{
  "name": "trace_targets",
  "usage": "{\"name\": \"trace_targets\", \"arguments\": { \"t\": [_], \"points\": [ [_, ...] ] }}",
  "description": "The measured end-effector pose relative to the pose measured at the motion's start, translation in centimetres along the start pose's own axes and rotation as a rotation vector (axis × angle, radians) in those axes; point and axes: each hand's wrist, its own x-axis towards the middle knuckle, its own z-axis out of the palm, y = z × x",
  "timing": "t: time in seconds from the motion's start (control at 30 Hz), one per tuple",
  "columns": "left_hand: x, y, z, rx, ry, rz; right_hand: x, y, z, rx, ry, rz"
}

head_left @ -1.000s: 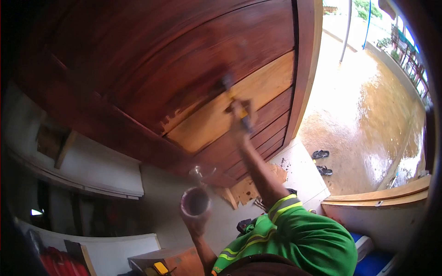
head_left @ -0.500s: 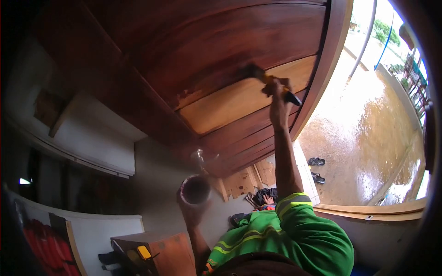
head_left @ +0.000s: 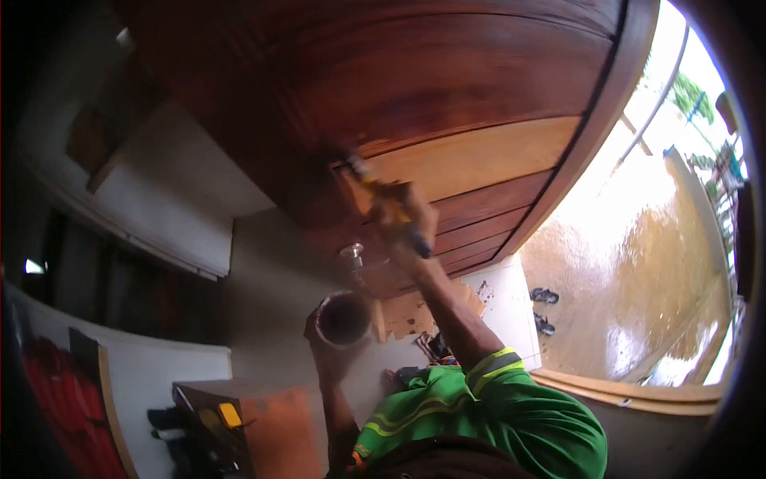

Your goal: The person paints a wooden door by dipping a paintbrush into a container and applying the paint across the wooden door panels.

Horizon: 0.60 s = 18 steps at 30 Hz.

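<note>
My right hand (head_left: 408, 214) is closed around the yellow-and-dark handle of a paintbrush (head_left: 361, 171). The blurred bristles meet the wooden door (head_left: 447, 76) at the left end of a pale, unpainted panel (head_left: 487, 156). Dark reddish-brown paint coats the boards around that strip. Lower down, my left hand (head_left: 325, 358) grips a round paint container (head_left: 344, 319) from below and the side, its mouth facing me. The inside looks dark, and I cannot tell how full it is.
A metal door handle (head_left: 352, 254) sticks out near the door's edge, above the container. Spotted cardboard (head_left: 407, 314) lies on the floor. An orange-brown cabinet (head_left: 279, 431) stands lower left with a yellow item (head_left: 230, 414) on it. Sandals (head_left: 544, 295) rest on wet ground outside.
My right hand has carried the brush left along the pale panel, from its middle to its left end. The left hand still holds the container. My view has shifted slightly.
</note>
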Motion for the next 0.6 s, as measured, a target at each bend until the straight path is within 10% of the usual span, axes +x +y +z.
{"name": "trace_targets", "arguments": {
  "t": [0.2, 0.47, 0.6],
  "points": [
    [0.4, -0.2, -0.1, 0.014, 0.029, -0.021, 0.3, 6.4, -0.4, -0.168, -0.341, -0.384],
    [-0.4, -0.9, -0.6, 0.222, 0.108, 0.071, 3.7, 0.6, -1.4, 0.100, -0.262, -0.035],
    [0.4, -0.2, -0.5, 0.029, -0.012, 0.042, 5.0, 3.1, -3.0, 0.257, 0.129, 0.174]
  ]
}}
